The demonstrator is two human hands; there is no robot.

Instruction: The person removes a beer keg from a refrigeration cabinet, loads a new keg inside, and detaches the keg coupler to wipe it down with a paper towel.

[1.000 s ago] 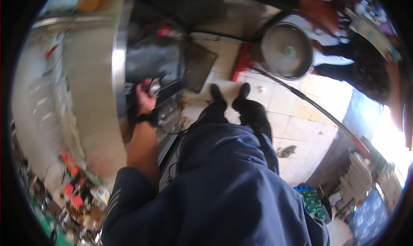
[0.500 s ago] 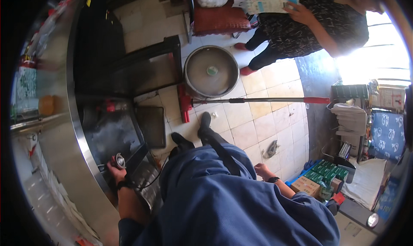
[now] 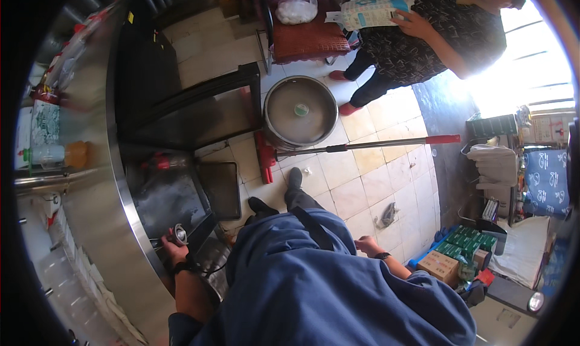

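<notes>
My left hand (image 3: 174, 250) is closed on a small round metal piece with a dark middle (image 3: 180, 233); its exact kind is unclear. The hand is over the near end of a wet dark metal basin (image 3: 169, 198), beside the steel counter edge. A dark cord or strap (image 3: 211, 270) runs from near my left wrist toward my apron. My right hand (image 3: 367, 245) hangs beside my blue apron (image 3: 338, 285), its fingers curled, with nothing visible in them.
A large round metal pot (image 3: 302, 113) stands on the tiled floor, with a long-handled red floor squeegee (image 3: 368, 145) lying beside it. Ahead, another person (image 3: 417, 44) holds a white-and-blue package (image 3: 371, 13) by a red-brown chair (image 3: 308, 41). Boxes (image 3: 438, 265) are at right.
My view has shifted slightly, so the surroundings sit a little lower. My left hand still grips the round metal piece, now tilted differently. The person's package is held at a slightly different angle.
</notes>
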